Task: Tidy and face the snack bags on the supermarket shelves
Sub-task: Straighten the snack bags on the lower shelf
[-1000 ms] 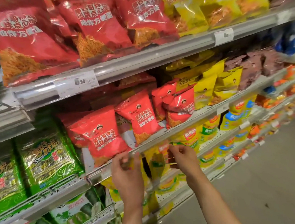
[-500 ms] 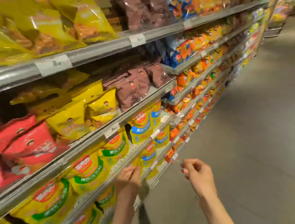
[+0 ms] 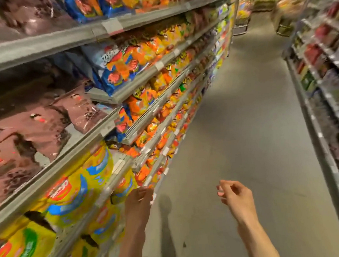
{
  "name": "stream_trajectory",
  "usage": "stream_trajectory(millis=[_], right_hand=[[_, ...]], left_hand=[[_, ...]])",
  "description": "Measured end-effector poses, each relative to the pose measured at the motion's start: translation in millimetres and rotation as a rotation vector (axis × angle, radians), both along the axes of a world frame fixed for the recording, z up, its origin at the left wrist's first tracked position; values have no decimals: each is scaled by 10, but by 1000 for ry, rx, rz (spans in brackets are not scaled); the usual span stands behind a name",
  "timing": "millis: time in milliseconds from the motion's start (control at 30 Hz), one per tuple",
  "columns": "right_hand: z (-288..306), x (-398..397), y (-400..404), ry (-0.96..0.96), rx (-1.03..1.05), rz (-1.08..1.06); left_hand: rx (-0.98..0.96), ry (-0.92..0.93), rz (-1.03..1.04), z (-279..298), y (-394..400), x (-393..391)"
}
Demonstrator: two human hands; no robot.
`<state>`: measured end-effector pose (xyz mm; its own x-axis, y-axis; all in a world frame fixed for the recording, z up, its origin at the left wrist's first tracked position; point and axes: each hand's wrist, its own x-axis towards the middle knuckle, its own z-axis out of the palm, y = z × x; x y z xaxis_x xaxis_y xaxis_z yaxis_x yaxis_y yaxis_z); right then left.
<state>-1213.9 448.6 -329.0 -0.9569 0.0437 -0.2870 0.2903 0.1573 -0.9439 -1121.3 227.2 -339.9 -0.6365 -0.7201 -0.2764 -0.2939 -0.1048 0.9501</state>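
The snack bags lie to the person's left, ranked on shelves that run away down the aisle, so their row's long axis follows the shelf edge ahead and leftward. Nearest are the yellow bags (image 3: 74,196) on the lower shelves, with brown bags (image 3: 28,136) a shelf above and orange-and-blue bags (image 3: 126,64) further along.

The left hand (image 3: 137,205) is much the nearer: it sits at the lower shelf rail (image 3: 116,184), fingertips touching or just beside it, its grip loosely curled on nothing I can make out. The right hand (image 3: 235,196) hangs well apart over the aisle floor (image 3: 235,122), fingers slack and half bent, holding nothing.

Any reach to the bags would likely go left and slightly up, left hand first.

Motion blur smears the printing; no brand or price tag is readable, only white label slips on the rails.
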Motion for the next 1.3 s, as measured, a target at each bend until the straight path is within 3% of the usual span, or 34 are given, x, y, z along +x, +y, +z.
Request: stream_trajectory(millis=[200,400,767,1167,1300], right_hand=[[87,-1469,-106,36,23,9],[61,-2587,-433,13,-7,116],[-59,-4759,-1301,23,29,598],[-356,-5857,-2285,17,58,937],[-410,-6038,-2879,131,77,984]], left_hand=[[136,39,44,-1,-73,-1505],[80,48,124,64,-303,-2457],[-44,28,518,-91,-454,-3972],[30,55,921,-229,-736,-4727],[-87,45,982,-242,-1107,-4805]])
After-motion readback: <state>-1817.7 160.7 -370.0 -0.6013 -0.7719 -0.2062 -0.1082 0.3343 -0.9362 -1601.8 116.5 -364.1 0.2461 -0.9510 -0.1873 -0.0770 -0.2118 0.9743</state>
